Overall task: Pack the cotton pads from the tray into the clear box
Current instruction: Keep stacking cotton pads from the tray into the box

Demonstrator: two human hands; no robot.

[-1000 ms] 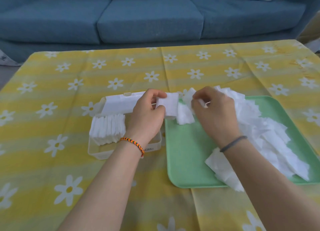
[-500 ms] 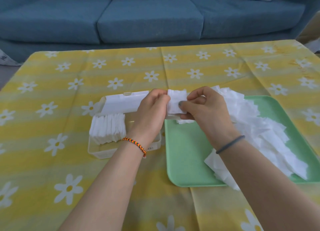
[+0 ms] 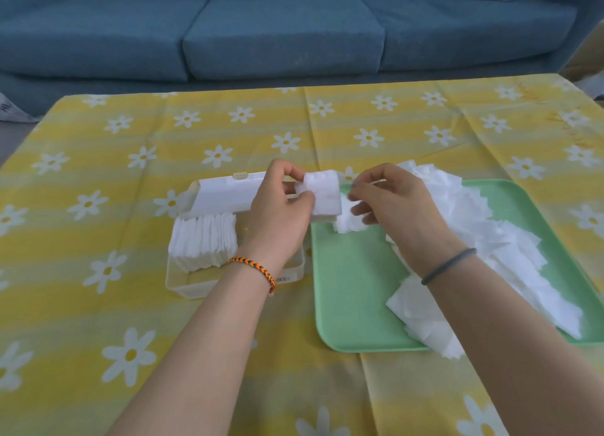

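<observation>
Clear box (image 3: 183, 280) left of green tray (image 3: 346, 304), touching it; packed pads (image 3: 204, 244) upright inside. Left hand (image 3: 277, 216) pinches small pad stack (image 3: 322, 192) over tray's far-left corner. Right hand (image 3: 395, 203), fingers curled, plucks loose pads (image 3: 523, 262) heaped on tray. Blue sofa (image 3: 281, 33) beyond bench (image 3: 98, 304).

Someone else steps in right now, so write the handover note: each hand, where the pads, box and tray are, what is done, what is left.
Left hand: grips a small stack of cotton pads, held above the gap between box and tray.
Right hand: over the tray's far left corner, fingers curled at loose pads there; whether it pinches one I cannot tell.
Clear box: left of the tray, lid open at the back, a row of pads standing on edge in its left part.
Green tray: a large pile of pads along its right side.
Done: one row packed.
Left: place the held stack, then pack the pile.
</observation>
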